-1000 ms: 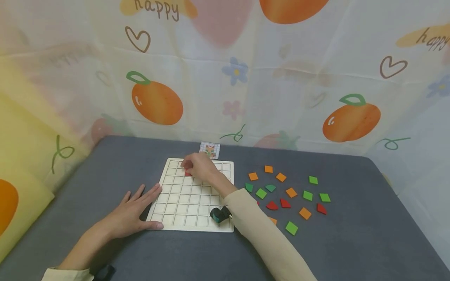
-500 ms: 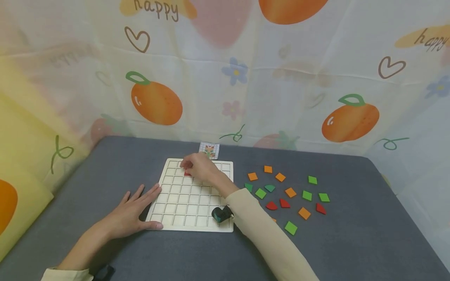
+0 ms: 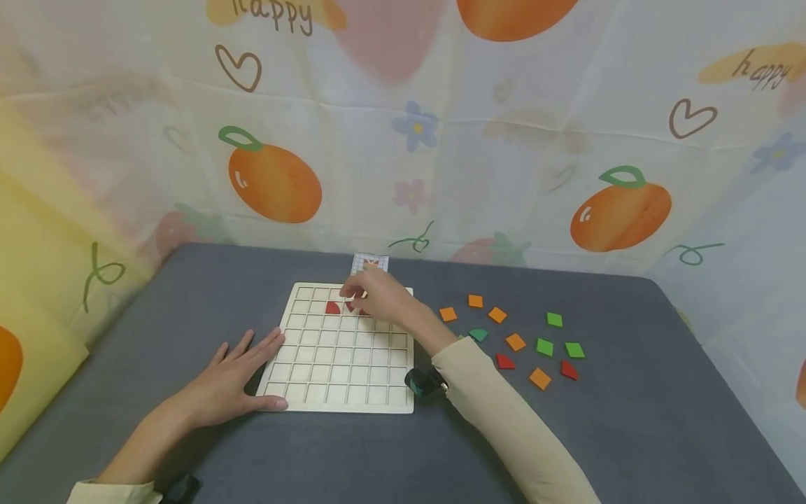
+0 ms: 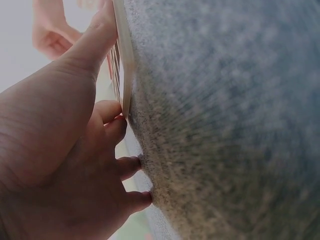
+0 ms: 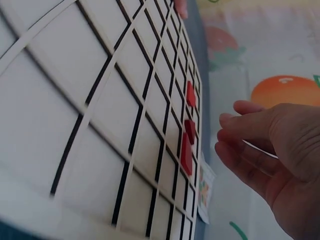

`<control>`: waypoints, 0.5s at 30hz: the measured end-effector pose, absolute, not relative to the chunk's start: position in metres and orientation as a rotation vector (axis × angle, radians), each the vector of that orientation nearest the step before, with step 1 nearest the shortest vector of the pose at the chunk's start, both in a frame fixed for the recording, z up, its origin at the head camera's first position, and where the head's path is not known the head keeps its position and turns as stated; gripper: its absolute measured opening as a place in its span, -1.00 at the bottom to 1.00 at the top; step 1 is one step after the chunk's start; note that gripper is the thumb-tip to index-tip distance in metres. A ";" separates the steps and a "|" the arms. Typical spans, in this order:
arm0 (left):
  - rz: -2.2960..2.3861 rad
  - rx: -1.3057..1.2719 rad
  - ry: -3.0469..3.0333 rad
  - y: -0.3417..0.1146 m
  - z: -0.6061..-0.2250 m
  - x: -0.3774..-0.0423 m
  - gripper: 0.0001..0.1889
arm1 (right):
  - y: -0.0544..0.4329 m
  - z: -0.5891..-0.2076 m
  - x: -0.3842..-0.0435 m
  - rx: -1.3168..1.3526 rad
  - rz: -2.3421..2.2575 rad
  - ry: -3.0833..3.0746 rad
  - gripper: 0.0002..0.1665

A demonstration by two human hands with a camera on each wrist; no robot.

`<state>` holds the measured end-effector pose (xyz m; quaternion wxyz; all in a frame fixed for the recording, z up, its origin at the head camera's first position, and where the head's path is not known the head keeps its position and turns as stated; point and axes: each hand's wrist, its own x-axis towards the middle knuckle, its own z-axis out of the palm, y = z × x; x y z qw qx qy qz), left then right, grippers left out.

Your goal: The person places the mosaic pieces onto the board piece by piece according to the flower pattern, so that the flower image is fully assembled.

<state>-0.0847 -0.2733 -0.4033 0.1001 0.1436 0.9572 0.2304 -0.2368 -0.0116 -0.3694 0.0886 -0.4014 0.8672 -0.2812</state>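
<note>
A white grid board [image 3: 334,407] lies on the table. My left hand [image 3: 242,381] rests at its left edge with fingers spread, thumb on the near corner; the left wrist view shows the thumb against the board [image 4: 127,55] and fingertips down on the cloth. My right hand [image 3: 380,297] hovers over the far rows, fingers loosely bent and nothing between them in the right wrist view. Beneath it, a red quarter-round tile [image 3: 332,308] sits in a cell, with a second red tile [image 5: 190,129] and a third red tile [image 5: 186,155] along the same row.
Right of the board lie loose orange tiles [image 3: 515,342], green tiles [image 3: 544,347] and red tiles [image 3: 569,370], some hidden by the right sleeve [image 3: 504,413]. A small pattern card [image 3: 370,262] lies beyond the board's far edge. A printed curtain [image 3: 466,175] hangs behind.
My right hand has lifted off the leftmost red tile and shifted right, leaving that tile uncovered on the board. The left hand stays at the board's edge.
</note>
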 end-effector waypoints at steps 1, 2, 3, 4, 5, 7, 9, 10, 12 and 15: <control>0.683 0.427 2.829 -0.273 -0.403 -0.085 0.17 | -0.007 -0.369 -0.237 -1.200 -0.837 2.586 -0.73; 0.685 0.428 2.829 -0.273 -0.403 -0.085 0.17 | -0.003 -0.369 -0.236 -1.199 -0.834 2.593 -0.73; 0.688 0.430 2.828 -0.273 -0.403 -0.085 0.17 | 0.002 -0.369 -0.236 -1.190 -0.838 2.594 -0.72; 0.691 0.430 2.827 -0.274 -0.403 -0.085 0.17 | 0.007 -0.369 -0.236 -1.184 -0.836 2.600 -0.72; 0.694 0.430 2.824 -0.274 -0.404 -0.085 0.17 | 0.011 -0.369 -0.236 -1.180 -0.837 2.605 -0.72; 0.696 0.429 2.824 -0.274 -0.404 -0.085 0.17 | 0.021 -0.369 -0.236 -1.172 -0.840 2.611 -0.72; 0.696 0.428 2.823 -0.274 -0.404 -0.085 0.16 | 0.029 -0.369 -0.237 -1.154 -0.833 2.622 -0.72; 0.695 0.429 2.823 -0.275 -0.404 -0.085 0.16 | 0.033 -0.369 -0.237 -1.142 -0.826 2.630 -0.72; 0.693 0.430 2.825 -0.275 -0.405 -0.085 0.16 | 0.042 -0.370 -0.238 -1.120 -0.810 2.646 -0.72; 0.693 0.431 2.825 -0.275 -0.405 -0.085 0.16 | 0.056 -0.373 -0.239 -1.078 -0.776 2.671 -0.73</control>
